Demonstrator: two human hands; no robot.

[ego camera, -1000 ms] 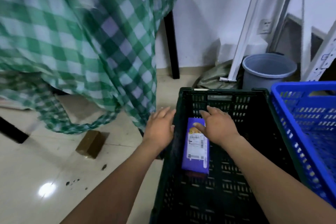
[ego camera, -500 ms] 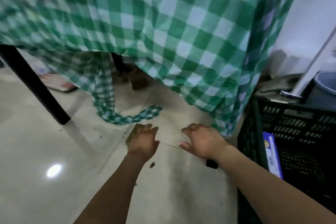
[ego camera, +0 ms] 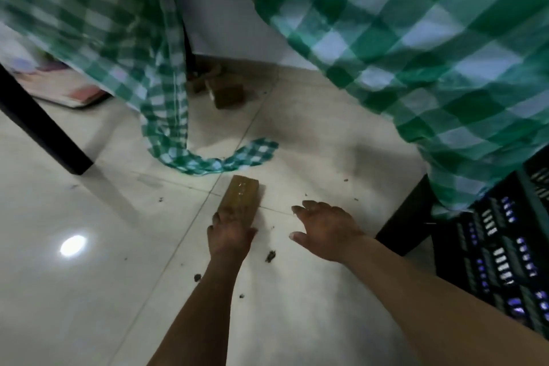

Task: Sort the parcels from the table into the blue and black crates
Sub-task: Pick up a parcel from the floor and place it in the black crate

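A flat brown parcel (ego camera: 242,196) lies on the tiled floor just in front of the table. My left hand (ego camera: 230,235) lies over its near end, fingers curled on its top and thumb at its right side. My right hand (ego camera: 325,227) hovers just right of the parcel with fingers spread, holding nothing. The black crate (ego camera: 499,249) stands at the right edge, partly under the hanging cloth; its inside is out of sight. The blue crate is out of view.
A green checked tablecloth (ego camera: 416,38) hangs low over the scene, one corner trailing on the floor. Black table legs (ego camera: 44,134) stand left and right. A second brown parcel (ego camera: 228,95) lies under the table. Dirt crumbs dot the tiles.
My view has swung left from the black crate to the floor. Both hands left the crate and the purple parcel; my left hand has come down onto the brown parcel.
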